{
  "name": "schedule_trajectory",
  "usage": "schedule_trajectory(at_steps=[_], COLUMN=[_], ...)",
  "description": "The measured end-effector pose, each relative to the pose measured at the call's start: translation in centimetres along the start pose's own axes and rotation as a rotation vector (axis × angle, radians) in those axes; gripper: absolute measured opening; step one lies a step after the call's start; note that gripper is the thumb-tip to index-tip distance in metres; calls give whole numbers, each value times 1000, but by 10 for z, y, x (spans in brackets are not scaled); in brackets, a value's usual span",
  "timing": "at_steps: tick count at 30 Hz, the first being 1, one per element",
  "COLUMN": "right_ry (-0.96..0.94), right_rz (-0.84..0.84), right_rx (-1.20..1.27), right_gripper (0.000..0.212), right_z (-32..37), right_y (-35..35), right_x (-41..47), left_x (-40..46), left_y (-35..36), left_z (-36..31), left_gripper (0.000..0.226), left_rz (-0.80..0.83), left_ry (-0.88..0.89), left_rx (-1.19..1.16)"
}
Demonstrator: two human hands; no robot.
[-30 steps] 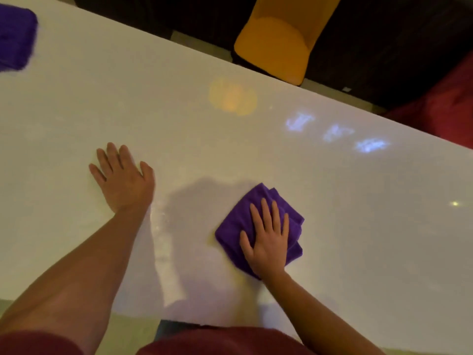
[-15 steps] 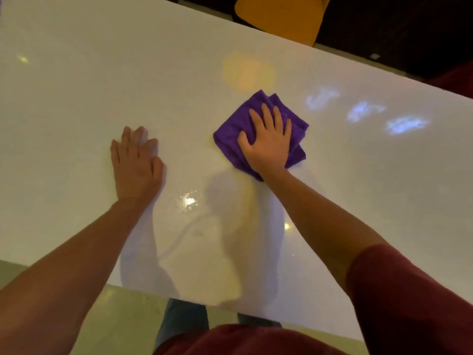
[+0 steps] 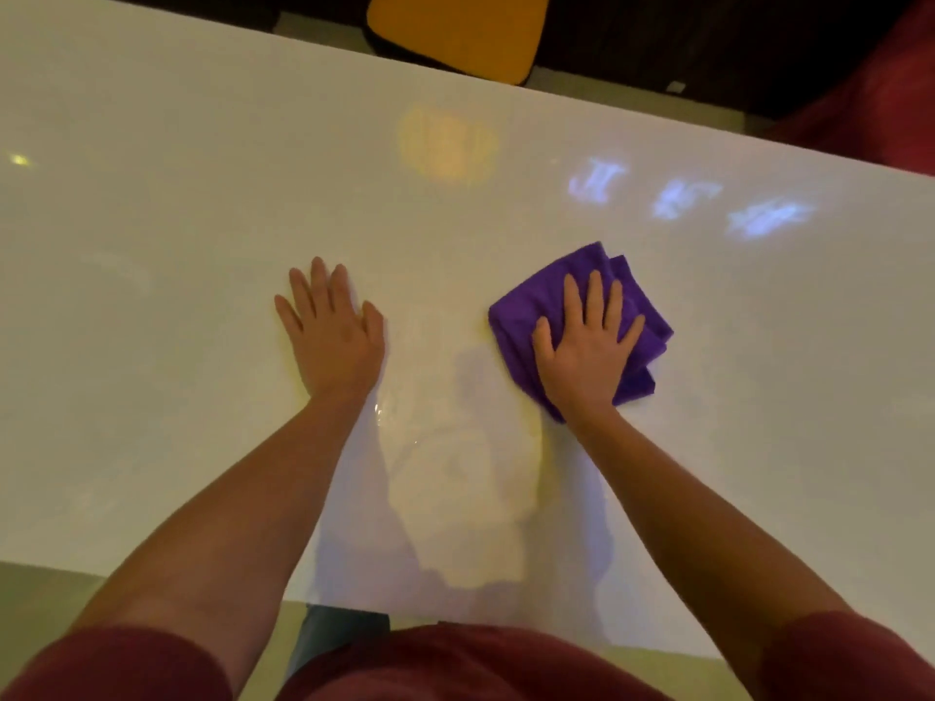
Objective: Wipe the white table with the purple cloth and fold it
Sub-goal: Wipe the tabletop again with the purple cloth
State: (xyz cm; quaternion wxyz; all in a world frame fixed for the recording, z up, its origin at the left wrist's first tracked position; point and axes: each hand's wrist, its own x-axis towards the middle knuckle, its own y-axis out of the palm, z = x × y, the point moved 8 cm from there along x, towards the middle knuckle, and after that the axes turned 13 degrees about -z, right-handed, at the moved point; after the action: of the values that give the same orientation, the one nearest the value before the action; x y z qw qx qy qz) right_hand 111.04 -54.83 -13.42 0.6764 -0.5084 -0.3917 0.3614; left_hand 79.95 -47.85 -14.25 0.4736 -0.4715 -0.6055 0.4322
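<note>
The purple cloth (image 3: 652,331) lies bunched in loose folds on the glossy white table (image 3: 202,220), right of centre. My right hand (image 3: 587,346) presses flat on top of it, fingers spread, covering its middle. The cloth's edges stick out on the left, at the far side and on the right. My left hand (image 3: 334,336) rests palm down on the bare table to the left of the cloth, fingers apart, holding nothing.
A yellow chair (image 3: 455,32) stands beyond the table's far edge, with its reflection on the tabletop. Something red (image 3: 885,108) sits past the far right corner. The table's near edge runs just in front of my body.
My right hand pushed the cloth away from me across the table, then slid it right and slightly back. My left hand stayed flat on the table.
</note>
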Motion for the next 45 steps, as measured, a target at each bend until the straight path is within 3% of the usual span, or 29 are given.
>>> schedule_trajectory(at_steps=[6,14,18,22,27,32,37,42,45], right_ry=[-176,-401,-267,-67,158,276,249,-27,-171], right_rz=[60,38,17,1,-23,-17,5,35,59], right_rx=[51,251,174,92,20,-26,-67,-1,34], right_gripper=[69,64,65,67,74,76,76,74,73], right_z=[50,115,50,-29,-106,-123,-71,51,112], right_y=[3,23,25,13,-14,-35,-35,-7,9], right_x=[-110,26,107,127,65,-30,-122,-141,-132], left_x=[4,6,4,5,4,6,4,12,11], left_y=[5,4,4,5,7,6,3,-11,-38], left_z=[5,4,3,5,6,6,5,25,91], left_gripper=[61,62,61,61,62,62,62,58,53], left_rz=[-24,-55,-81,-92,-66,-25,-3,44,-54], left_ry=[-17,-22,-26,-35,-29,-17,-11,30,-39], left_rx=[17,60,41,35,19,16,13,-135,-181])
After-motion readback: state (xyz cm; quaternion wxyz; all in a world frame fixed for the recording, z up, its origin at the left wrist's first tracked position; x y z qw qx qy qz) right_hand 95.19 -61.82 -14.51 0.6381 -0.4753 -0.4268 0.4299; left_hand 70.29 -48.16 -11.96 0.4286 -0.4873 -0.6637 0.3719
